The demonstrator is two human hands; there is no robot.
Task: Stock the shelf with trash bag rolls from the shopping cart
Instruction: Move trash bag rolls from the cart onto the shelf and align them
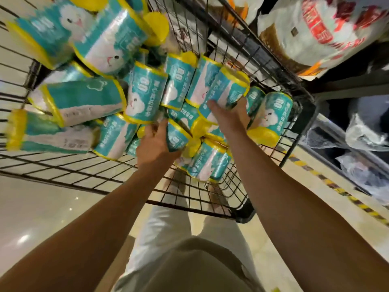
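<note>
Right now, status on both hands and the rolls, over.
Left hand grips a roll. Right hand grips another roll. Both inside the wire cart; nothing blocking.

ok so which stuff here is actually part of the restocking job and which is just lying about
Part of the job:
- teal and yellow trash bag rolls
- wire shopping cart
- left hand, gripping a roll
- right hand, on a roll
- shelf

Just there:
- white printed bags
- clear-wrapped packs
- striped floor tape

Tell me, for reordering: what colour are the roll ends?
Yellow, on teal-wrapped trash bag rolls; head view.
</note>
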